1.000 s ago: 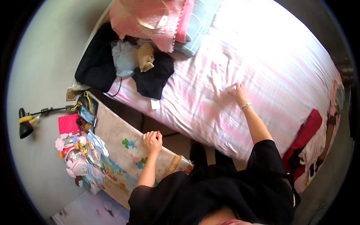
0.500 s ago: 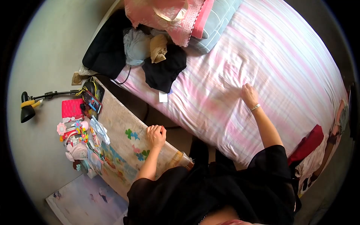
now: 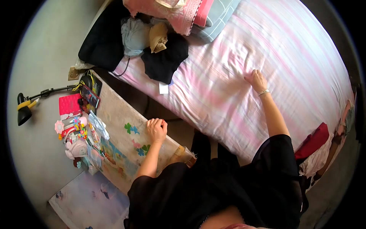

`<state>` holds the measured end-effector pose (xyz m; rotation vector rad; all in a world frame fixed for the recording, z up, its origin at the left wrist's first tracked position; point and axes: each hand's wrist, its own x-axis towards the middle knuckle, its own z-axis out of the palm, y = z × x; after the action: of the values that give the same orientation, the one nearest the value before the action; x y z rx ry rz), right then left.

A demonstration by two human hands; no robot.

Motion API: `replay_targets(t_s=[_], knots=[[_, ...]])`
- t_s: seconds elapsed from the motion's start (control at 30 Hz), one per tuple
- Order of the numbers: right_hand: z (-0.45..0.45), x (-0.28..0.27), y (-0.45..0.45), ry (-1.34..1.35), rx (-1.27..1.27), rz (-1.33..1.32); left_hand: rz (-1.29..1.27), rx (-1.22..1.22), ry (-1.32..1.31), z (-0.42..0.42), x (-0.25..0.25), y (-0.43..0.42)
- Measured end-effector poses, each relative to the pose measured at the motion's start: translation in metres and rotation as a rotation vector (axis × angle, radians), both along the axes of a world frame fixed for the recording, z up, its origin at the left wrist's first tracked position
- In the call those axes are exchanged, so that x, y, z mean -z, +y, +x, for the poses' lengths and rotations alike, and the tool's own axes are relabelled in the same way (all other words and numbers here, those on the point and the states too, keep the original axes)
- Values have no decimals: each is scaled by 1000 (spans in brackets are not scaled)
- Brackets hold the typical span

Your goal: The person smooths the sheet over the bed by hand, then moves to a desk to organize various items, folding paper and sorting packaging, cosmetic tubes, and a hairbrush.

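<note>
My left hand [image 3: 156, 131] is at the near edge of the patterned table [image 3: 118, 110], its fingers curled over the edge. Out on the bed, my right hand [image 3: 258, 81] touches the pink-and-white striped sheet [image 3: 225, 99] with its thumb spread from the fingers; nothing shows in it. Creases run through the sheet beside that hand. A bracelet [image 3: 264, 92] circles the right wrist. To the upper left of the hand lie a black garment [image 3: 166, 57] with a white tag, a tan cloth [image 3: 158, 37] and a pale blue cloth [image 3: 134, 37].
Pink bedding [image 3: 167, 15] and a grey-blue checked pillow [image 3: 217, 23] are at the bed's top. Red cloth [image 3: 312, 141] lies at the right edge. A desk lamp [image 3: 24, 114], a pink booklet [image 3: 69, 105] and several small trinkets [image 3: 78, 147] stand left. A gap separates table and bed.
My right hand has moved up and right across the sheet, and its thumb now stands apart. My left hand stays at the table edge. The camera view has shifted.
</note>
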<state>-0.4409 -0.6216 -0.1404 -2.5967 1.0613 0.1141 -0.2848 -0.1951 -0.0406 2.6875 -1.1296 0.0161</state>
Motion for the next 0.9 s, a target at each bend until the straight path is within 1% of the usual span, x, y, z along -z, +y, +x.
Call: replay_targets(t_s=[0.03, 0.1, 0.17, 0.23, 0.3, 0.4, 0.43, 0.5, 0.53, 0.57, 0.67, 0.73, 0.8, 0.83, 0.87, 0.9], knots=[[2, -5, 9, 0, -9, 7, -2, -6, -9, 1, -2, -2], [3, -8, 26, 8, -107, -94, 22, -19, 8, 1, -3, -1], [1, 4, 31, 13, -114, -81, 11, -1, 3, 1, -2, -1], [2, 6, 29, -41, -192, -9, -8, 1, -2, 2, 0, -1], [0, -2, 31, -90, -169, 8, -14, 5, -7, 1, -3, -2], [-1, -23, 28, -108, -289, 31, -12, 0, 3, 0, 3, 4], [-1, -31, 22, -104, -290, 32, -12, 0, 6, 1, 5, 5], [-1, -42, 12, -201, -302, -25, -23, 11, -36, 2, 7, 6], [-3, -38, 2, -229, -319, -73, -22, 10, -36, 2, 7, 6], [-4, -50, -4, -197, -242, -55, -26, 12, -34, 2, 6, 5], [3, -58, -27, -242, -246, -106, -32, 9, -32, 3, 6, 4], [9, -59, -30, -116, -181, -23, -37, 14, -24, 1, 6, 3], [4, -20, -35, -57, -175, 40, -32, 7, -7, 1, 7, 4], [4, -16, -32, -12, -169, 72, -35, 15, -4, 2, 8, 4], [-4, -18, -26, 30, -87, 150, -35, 23, -15, 2, 10, 6], [-10, -15, -23, -36, -25, 151, -36, 28, -27, 3, 10, 6]])
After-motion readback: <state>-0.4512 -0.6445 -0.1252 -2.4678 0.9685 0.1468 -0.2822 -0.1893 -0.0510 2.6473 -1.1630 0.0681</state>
